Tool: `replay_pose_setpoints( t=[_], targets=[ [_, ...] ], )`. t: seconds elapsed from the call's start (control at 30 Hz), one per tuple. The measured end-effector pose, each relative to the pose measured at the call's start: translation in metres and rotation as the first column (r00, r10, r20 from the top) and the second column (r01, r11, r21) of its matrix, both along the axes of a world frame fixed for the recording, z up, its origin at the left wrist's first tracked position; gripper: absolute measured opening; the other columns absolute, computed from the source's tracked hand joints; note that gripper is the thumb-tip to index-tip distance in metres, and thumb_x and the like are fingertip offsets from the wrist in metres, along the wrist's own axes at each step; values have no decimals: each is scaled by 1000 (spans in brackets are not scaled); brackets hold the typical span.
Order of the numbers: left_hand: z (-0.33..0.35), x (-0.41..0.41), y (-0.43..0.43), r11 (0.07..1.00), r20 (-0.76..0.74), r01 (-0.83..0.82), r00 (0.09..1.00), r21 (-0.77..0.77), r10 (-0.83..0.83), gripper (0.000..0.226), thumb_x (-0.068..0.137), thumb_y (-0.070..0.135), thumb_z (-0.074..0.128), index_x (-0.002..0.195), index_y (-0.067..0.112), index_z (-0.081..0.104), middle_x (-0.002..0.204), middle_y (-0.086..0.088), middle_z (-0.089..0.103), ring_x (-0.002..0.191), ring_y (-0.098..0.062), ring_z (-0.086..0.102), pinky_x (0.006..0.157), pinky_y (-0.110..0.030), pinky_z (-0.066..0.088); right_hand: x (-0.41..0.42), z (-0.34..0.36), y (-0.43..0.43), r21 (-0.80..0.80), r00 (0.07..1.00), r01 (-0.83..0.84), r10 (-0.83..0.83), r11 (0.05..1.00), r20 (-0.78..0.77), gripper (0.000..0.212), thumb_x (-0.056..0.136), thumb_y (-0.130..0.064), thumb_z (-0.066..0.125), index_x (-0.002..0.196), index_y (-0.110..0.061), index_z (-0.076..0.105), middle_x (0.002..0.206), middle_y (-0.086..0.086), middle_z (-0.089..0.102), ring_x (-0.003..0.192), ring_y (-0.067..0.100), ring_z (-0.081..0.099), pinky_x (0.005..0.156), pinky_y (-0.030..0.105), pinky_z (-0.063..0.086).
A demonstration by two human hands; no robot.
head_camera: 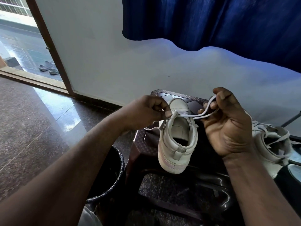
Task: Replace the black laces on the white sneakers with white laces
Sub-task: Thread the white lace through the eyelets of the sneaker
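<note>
Both hands were closed on one white lace [192, 116]: the left hand [146, 111] pinched it at the collar of a white sneaker [177, 144], and the right hand [228, 121] held a loop of it between thumb and fingers. That sneaker stood heel-near on a dark plastic stool [146, 144]; a second white sneaker [268, 144] lay right of the right hand.
</note>
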State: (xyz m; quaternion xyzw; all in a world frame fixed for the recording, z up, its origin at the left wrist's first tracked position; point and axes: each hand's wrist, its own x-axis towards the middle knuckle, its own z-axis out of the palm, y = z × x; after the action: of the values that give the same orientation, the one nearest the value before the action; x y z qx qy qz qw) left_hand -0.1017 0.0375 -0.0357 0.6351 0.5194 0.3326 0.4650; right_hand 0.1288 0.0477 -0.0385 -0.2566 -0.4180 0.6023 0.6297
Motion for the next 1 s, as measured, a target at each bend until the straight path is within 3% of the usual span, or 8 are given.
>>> replay_pose_setpoints(
  t=[0.23, 0.33, 0.4, 0.5, 0.6, 0.83, 0.9, 1.0],
  targets=[
    [2, 3, 0, 999, -208, -12, 978, 47, 22, 21, 98, 21, 71, 79, 13, 68, 69, -3, 61, 62, -15, 49, 63, -30, 43, -2, -2, 0, -4, 1000, 24, -24, 1000, -2, 10, 89, -14, 66, 98, -18, 70, 71, -4, 55, 72, 12, 50, 75, 29, 42],
    [4, -5, -1, 997, -682, 78, 729, -1, -58, 13, 96, 21, 69, 86, 13, 72, 87, -7, 71, 81, -20, 63, 72, -31, 47, -3, -6, 1, -7, 1000, 20, -20, 1000, 22, 15, 86, -14, 73, 100, -17, 69, 74, -5, 56, 73, 11, 53, 75, 27, 43],
    [2, -10, -2, 993, -781, 79, 613, -89, -119, 11, 95, 28, 72, 89, 18, 72, 88, 0, 69, 87, -22, 63, 69, -27, 42, -5, -10, 0, -14, 998, 23, -22, 1000, 61, 18, 83, -15, 74, 100, -16, 70, 76, -4, 57, 73, 10, 53, 75, 26, 42],
    [3, -15, -3, 997, -667, 52, 741, -59, -78, 22, 92, 31, 77, 77, 19, 67, 73, 2, 62, 72, -14, 54, 63, -25, 39, -8, -13, 0, -30, 998, 17, -15, 999, 67, 18, 81, -15, 76, 99, -16, 72, 79, -2, 58, 74, 11, 53, 77, 28, 41],
    [8, -11, -4, 999, -274, 13, 961, -35, -22, 11, 96, 21, 73, 95, 10, 74, 78, -7, 67, 65, -9, 49, 61, -23, 41, -8, -12, 1, -25, 997, 10, -8, 1000, 72, 20, 81, -17, 76, 101, -15, 72, 80, 0, 59, 76, 11, 55, 77, 27, 43],
    [1, 1, -2, 998, -43, 32, 998, -56, -35, 15, 100, 22, 69, 94, 9, 71, 73, -2, 59, 63, -15, 47, 58, -25, 39, -11, -13, -3, 9, 982, -13, 12, 1000, 187, 18, 82, -19, 78, 100, -19, 74, 78, -2, 62, 76, 12, 57, 79, 29, 46],
    [1, -2, 1, 999, -219, 37, 975, -23, -42, 22, 99, 24, 70, 88, 5, 68, 71, -3, 58, 66, -17, 46, 62, -29, 39, -12, -14, -4, 19, 972, -13, 8, 1000, 233, 19, 83, -16, 80, 101, -18, 74, 81, 0, 63, 77, 14, 57, 80, 31, 46],
    [2, -10, 0, 996, -669, 88, 738, -30, -85, 28, 95, 31, 72, 73, 16, 63, 70, 5, 59, 71, -16, 52, 60, -26, 40, -13, -15, -6, 3, 962, -26, 24, 1000, 270, 22, 84, -9, 72, 105, -14, 72, 83, 1, 64, 78, 15, 59, 80, 31, 48]
  ],
)
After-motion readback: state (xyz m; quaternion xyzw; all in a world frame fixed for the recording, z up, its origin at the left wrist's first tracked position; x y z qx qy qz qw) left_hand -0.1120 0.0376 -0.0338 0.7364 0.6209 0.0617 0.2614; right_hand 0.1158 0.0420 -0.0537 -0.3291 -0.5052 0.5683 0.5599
